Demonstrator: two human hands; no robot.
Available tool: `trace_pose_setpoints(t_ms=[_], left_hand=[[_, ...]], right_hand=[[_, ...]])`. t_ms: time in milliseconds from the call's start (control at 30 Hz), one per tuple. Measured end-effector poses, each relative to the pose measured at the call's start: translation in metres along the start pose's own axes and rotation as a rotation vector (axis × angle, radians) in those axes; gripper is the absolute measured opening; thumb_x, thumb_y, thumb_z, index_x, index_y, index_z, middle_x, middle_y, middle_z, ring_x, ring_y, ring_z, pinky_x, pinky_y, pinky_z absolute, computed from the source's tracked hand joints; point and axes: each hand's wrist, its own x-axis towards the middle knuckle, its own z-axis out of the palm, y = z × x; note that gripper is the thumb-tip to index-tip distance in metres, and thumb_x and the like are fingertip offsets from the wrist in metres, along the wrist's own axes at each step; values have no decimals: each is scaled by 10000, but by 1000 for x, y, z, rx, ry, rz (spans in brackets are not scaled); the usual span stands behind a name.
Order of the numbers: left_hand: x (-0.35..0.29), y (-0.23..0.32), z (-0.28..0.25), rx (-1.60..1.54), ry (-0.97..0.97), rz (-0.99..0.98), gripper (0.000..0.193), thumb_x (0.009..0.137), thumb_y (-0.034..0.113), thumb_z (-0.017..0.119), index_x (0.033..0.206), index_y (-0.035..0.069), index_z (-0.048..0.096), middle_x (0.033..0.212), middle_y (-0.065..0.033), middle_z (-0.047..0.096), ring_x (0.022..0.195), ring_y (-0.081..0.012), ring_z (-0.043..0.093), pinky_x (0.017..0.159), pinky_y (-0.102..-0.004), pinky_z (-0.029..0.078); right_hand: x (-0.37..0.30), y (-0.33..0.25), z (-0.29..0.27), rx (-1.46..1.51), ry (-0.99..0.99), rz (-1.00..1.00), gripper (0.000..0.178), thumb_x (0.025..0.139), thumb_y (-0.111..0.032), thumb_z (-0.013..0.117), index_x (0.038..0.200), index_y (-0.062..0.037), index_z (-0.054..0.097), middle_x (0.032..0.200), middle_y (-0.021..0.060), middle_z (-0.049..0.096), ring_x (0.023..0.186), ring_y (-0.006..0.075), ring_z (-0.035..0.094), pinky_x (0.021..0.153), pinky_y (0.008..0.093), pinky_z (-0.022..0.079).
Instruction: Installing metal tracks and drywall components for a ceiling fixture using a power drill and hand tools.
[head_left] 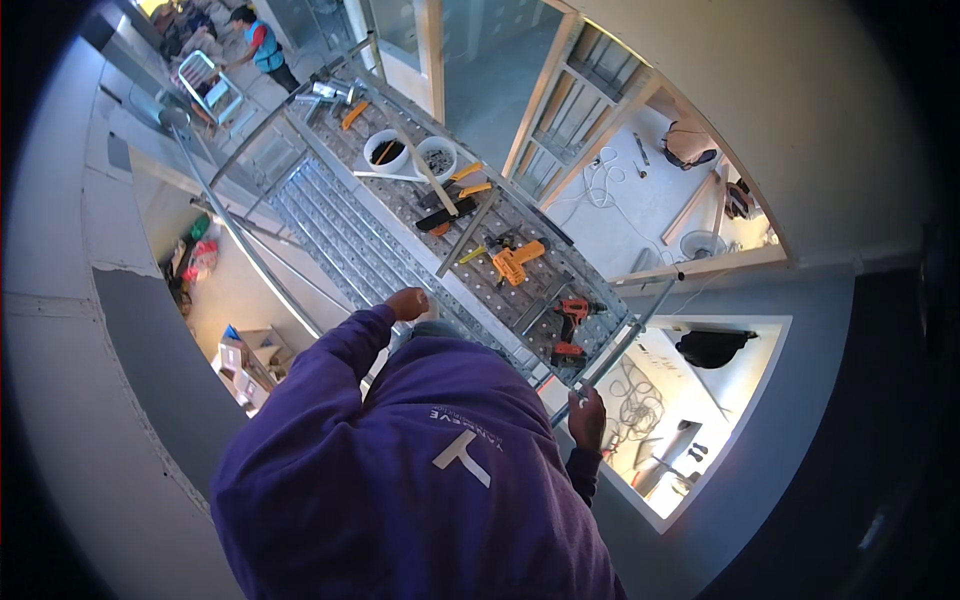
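My left hand [407, 303] is curled into a fist beside my knee, just over the near edge of the metal scaffold platform [345, 235]. Whatever it may hold is hidden. My right hand [588, 418] is closed around the near end of a metal scaffold rail [640, 325] at the platform's right end. Close to that hand, a red and black cordless drill [573, 320] lies on the deck. Farther left lies an orange power tool [515, 262], with a yellow-handled tool [472, 255] next to it. Neither power tool is touched.
Two white buckets, one with dark contents [386, 153] and one with grey pieces [436, 160], stand farther along the deck. Wall openings flank the platform; a ladder [580, 95] shows at the right. Beyond the far end, a person in a blue vest [265, 48] is by a step stool [210, 85].
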Motion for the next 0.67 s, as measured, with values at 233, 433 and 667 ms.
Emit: trace_pose_setpoints(t_ms=[233,433,667], left_hand=[[-31,-149,-15,566,-181,264,148,879,135,546,873,98,689,756,-101,682,663,-236,699,573,-360,565],[-41,-209,-63,-146,-212,-555,308,868,276,623,974,-7,682,720,-91,673,605,-217,673,505,-368,525],[-26,-174,-105,-256,-2,-539,373,785,417,687,971,96,725,870,-154,712,879,-335,676,832,-440,527]], right_hand=[[30,-137,22,-127,-113,-209,406,866,-302,650,1175,-45,589,1103,221,623,1037,408,592,872,460,481],[37,-163,49,-110,-165,-87,458,867,-302,642,1232,-36,571,1200,236,596,1127,383,570,952,443,456],[52,-187,58,-167,-317,-67,499,861,-309,652,1266,-34,555,1247,229,582,1157,376,562,970,431,452]])
